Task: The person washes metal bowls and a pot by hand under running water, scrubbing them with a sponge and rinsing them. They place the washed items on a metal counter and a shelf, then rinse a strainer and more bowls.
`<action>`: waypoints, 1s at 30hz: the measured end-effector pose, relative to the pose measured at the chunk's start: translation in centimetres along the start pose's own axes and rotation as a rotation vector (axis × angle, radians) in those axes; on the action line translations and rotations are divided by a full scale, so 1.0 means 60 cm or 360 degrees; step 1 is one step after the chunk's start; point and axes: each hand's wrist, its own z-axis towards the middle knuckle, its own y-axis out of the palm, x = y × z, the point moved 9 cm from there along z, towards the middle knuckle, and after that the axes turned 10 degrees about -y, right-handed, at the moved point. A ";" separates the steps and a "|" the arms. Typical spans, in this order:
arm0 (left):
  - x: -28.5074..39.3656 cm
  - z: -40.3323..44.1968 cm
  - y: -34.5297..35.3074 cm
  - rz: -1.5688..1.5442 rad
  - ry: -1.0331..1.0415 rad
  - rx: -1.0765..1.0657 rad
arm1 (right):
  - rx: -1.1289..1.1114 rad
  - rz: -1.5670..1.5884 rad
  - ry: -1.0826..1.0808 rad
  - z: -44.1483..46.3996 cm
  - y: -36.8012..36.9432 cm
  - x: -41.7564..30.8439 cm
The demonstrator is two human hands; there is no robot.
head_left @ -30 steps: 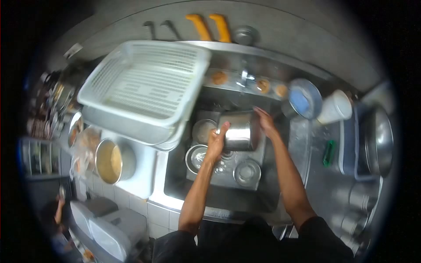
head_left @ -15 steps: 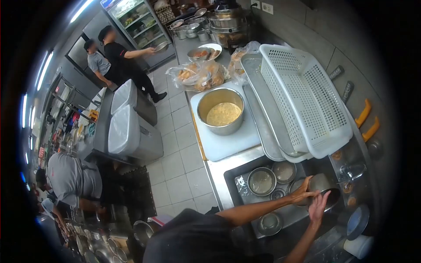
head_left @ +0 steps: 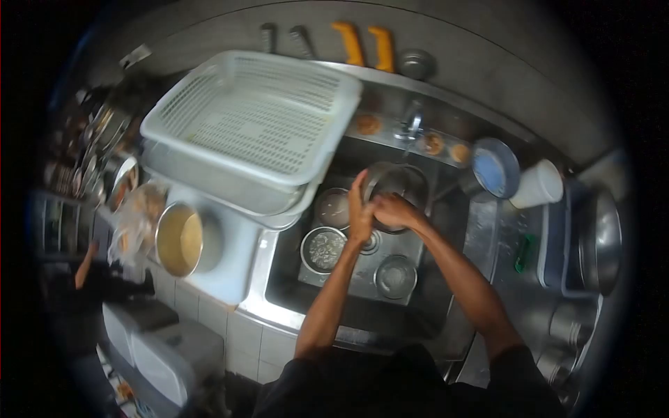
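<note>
Over the sink (head_left: 293, 282), my left hand (head_left: 360, 212) grips the near left side of a metal pot (head_left: 412, 182), its fingers along the wall. My right hand (head_left: 392, 210) is curled at the pot's opening; what it holds, if anything, is hidden. The pot is tilted with its mouth toward me, under the faucet (head_left: 411, 124). Beside and below it in the sink are a round metal bowl with bubbly water (head_left: 324, 250), another bowl (head_left: 333, 208) and a small bowl (head_left: 396, 276).
A white basket (head_left: 254, 118) rests on trays at the left. Near it are a pot of yellowish food (head_left: 187, 240) and plastic bags (head_left: 143, 216). At the right are a blue-lined bowl (head_left: 493, 168), a white container (head_left: 540, 184) and a green object (head_left: 526, 252). A person stands far left.
The view has swung back from the room to the sink. The pot's mouth now faces me, and my right hand has moved from its outer side to its opening.
</note>
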 end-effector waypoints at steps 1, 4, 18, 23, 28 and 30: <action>-0.006 -0.006 0.007 -0.0117 -0.0253 -0.0004 | 0.0316 0.0369 0.0125 0.004 -0.017 0.032; -0.002 -0.015 0.029 0.0218 -0.0115 0.0001 | 0.1231 0.1202 0.0413 -0.026 -0.079 0.081; 0.019 0.075 0.069 0.0449 0.0264 -0.0044 | 0.1034 0.0495 0.0367 -0.089 -0.048 -0.006; 0.034 0.074 0.044 0.1052 -0.0264 -0.0217 | 0.0122 -0.1369 -0.0327 -0.135 -0.016 0.009; 0.055 0.129 0.063 0.1291 -0.0629 -0.0410 | 0.0604 -0.0244 0.0024 -0.123 0.004 0.036; 0.051 0.115 0.073 0.1532 -0.0854 -0.0821 | 0.0447 -0.0726 -0.0415 -0.150 -0.012 0.022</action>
